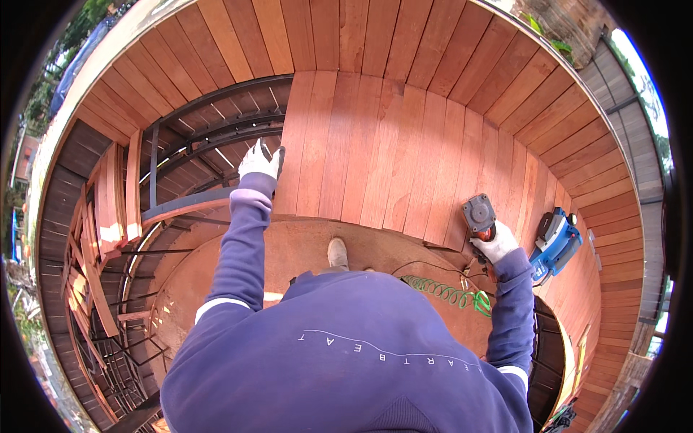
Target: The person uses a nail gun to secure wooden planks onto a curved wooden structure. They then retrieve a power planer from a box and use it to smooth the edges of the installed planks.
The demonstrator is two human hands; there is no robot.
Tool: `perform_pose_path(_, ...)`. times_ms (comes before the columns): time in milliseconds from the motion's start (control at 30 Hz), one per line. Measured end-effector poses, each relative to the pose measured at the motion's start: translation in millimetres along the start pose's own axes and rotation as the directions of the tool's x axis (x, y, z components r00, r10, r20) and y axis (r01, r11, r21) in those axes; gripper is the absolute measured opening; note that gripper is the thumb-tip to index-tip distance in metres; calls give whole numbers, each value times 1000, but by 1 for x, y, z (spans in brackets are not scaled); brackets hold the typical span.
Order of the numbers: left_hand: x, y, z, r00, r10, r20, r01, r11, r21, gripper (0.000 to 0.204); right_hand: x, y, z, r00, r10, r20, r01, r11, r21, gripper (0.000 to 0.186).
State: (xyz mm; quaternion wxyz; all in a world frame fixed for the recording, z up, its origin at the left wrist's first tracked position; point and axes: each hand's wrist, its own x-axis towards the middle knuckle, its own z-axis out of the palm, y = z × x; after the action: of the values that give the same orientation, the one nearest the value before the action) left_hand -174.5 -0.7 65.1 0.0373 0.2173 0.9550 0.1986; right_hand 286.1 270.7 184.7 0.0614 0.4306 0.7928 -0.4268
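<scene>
Presumably the power tool (479, 212) over the plank bench (375, 151) is top-heavy; my right hand (496, 244) rightly grips its handle. Left hand (260, 160), by the bench's left edge: I can't tell.

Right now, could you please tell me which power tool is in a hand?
The grey-topped tool, gripped by the right hand; the blue tool lies unheld on the boards, further right.

We observe a curved wooden bench (382, 151), its seat built of reddish boards (346, 144) set side by side over a black metal frame (153, 169), exposed at left. On the seat, at right, rests a blue power tool (559, 238); loose boards (110, 195) stand farther left.
</scene>
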Motion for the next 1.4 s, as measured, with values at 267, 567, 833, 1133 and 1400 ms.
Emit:
perform_pose_path(267, 10, 15, 5, 878, -122, 463, 224, 959, -172, 73, 36, 2, 27, 894, -10, -448, -235, 841, -488, 74)
perform_pose_path(567, 57, 12, 52, 899, -93, 429, 282, 870, -403, 100, 46, 7, 39, 884, 3, -468, -249, 851, -463, 66)
perform_pose_path(833, 54, 4, 67, 927, -120, 356, 298, 812, -502, 83, 76, -94, -3, 903, -314, -293, 219, 924, -315, 40)
perform_pose_path(1133, 53, 21, 36, 834, -113, 541, 402, 796, -453, 82, 231, -282, 45, 905, -414, 98, 420, 830, -367, 42)
perform_pose_path(1400, 49, 0, 72, 862, -59, 503, 362, 767, -530, 78, 284, -378, 81, 926, -378, 18, 375, 909, -184, 38)
